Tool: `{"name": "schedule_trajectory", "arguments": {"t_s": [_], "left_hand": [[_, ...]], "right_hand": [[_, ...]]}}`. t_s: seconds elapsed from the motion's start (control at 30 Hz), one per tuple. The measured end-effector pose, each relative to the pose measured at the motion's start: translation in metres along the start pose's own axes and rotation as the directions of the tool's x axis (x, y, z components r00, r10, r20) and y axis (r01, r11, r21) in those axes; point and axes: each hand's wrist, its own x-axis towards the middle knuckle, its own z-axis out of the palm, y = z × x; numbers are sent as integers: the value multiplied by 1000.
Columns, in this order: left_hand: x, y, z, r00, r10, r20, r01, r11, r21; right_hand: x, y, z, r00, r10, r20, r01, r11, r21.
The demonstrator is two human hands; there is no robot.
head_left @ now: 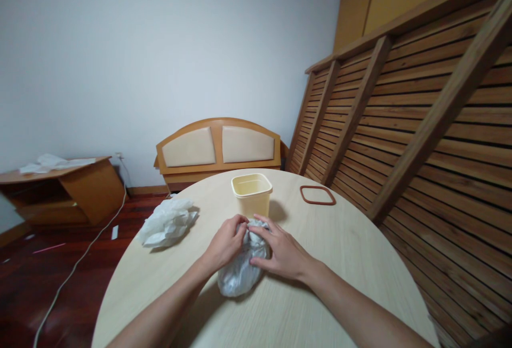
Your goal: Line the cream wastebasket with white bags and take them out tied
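Observation:
A crumpled grey-white plastic bag (pixel 240 273) lies on the round light-wood table (pixel 340 252) in front of me. My left hand (pixel 226 242) pinches its top edge with curled fingers. My right hand (pixel 282 252) rests over the bag's right side, fingers gripping the plastic near the top. Just behind the bag stands an empty cream square plastic container (pixel 252 192), upright and apart from my hands.
A second crumpled white bag (pixel 168 223) lies at the table's left edge. A brown square ring (pixel 317 195) lies far right of the container. Slatted wooden bed frames (pixel 420 124) lean on the right; a headboard (pixel 218 148) and low cabinet (pixel 68 188) stand by the wall.

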Motion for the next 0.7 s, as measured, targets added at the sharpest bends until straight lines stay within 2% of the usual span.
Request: {"name": "schedule_trajectory", "arguments": {"t_s": [0.17, 0.27, 0.33, 0.43, 0.57, 0.7], "left_hand": [[-8, 8, -9, 983, 106, 150, -117, 991, 66], [-10, 11, -15, 943, 173, 285, -210, 972, 105], [-11, 10, -16, 924, 184, 335, -232, 966, 110], [-10, 8, -12, 942, 155, 297, -198, 973, 121], [-10, 10, -7, 975, 88, 202, -125, 976, 178], [-11, 9, -11, 960, 93, 265, -138, 978, 156]], "right_hand": [[3, 7, 1, 994, 95, -62, -79, 971, 225], [5, 13, -5, 977, 162, -141, -95, 915, 393], [6, 16, -8, 963, 199, -183, -83, 862, 499], [7, 21, -13, 957, 199, -212, -37, 806, 591], [6, 29, -19, 969, 173, -177, -56, 849, 526], [2, 41, -25, 987, 143, -68, -91, 865, 493]]}}
